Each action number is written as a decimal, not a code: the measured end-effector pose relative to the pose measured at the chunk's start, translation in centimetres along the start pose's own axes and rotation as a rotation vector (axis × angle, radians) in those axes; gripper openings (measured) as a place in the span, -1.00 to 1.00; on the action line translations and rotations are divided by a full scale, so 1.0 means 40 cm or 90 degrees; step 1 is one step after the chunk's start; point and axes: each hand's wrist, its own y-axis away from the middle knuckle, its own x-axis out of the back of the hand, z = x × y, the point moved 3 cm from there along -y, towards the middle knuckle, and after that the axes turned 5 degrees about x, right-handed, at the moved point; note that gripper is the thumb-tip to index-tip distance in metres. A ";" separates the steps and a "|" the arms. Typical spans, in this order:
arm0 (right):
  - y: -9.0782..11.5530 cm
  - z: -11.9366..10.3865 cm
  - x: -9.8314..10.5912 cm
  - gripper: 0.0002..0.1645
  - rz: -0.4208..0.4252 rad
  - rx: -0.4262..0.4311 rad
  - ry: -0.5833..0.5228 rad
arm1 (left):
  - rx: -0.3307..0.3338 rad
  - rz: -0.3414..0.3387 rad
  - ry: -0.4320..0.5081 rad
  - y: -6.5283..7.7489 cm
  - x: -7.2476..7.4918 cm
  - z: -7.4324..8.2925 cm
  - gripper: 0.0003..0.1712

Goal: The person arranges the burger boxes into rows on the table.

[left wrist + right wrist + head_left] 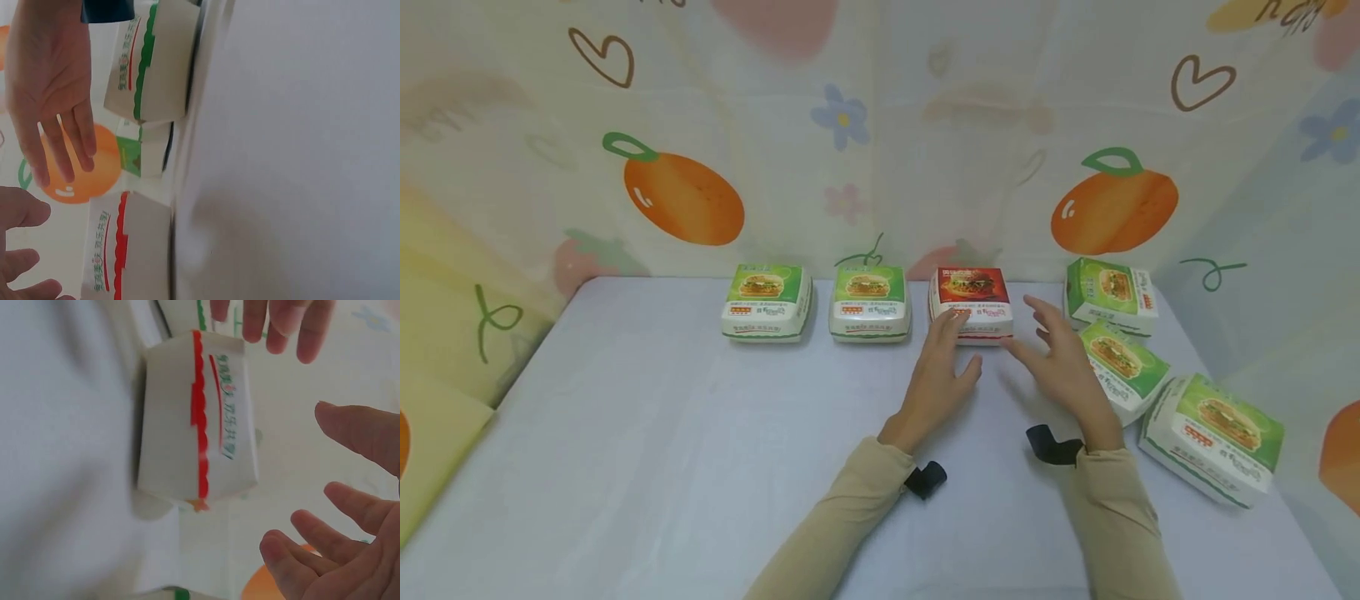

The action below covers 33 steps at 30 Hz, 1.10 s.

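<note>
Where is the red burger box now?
The red burger box sits right of centre in the head view, at the back, a green box to its left.

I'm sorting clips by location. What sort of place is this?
Probably a staged tabletop recording spot rather than a restaurant: a white-covered table stands before a fruit-and-flower-print backdrop, with a red-topped burger box and several green-topped burger boxes set out on it.

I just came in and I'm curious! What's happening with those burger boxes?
Someone's left hand and right hand are by the red burger box, fingers open and not gripping it. It stands in a row with two green boxes to its left, at the back of the table. Three more green boxes sit at the right.
</note>
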 end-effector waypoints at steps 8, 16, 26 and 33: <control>0.037 -0.001 0.048 -0.08 0.015 -0.003 0.029 | 0.000 -0.075 -0.044 0.014 -0.025 0.030 -0.32; 0.072 0.024 0.099 0.01 0.021 -0.011 0.062 | -0.030 -0.126 -0.033 0.007 -0.064 0.051 -0.32; 0.109 0.073 0.157 0.16 -0.020 -0.040 0.109 | 0.001 -0.209 0.014 -0.017 -0.103 0.073 -0.32; 0.127 0.100 0.186 0.26 -0.041 -0.029 0.127 | 0.005 -0.254 0.001 -0.035 -0.154 0.098 -0.33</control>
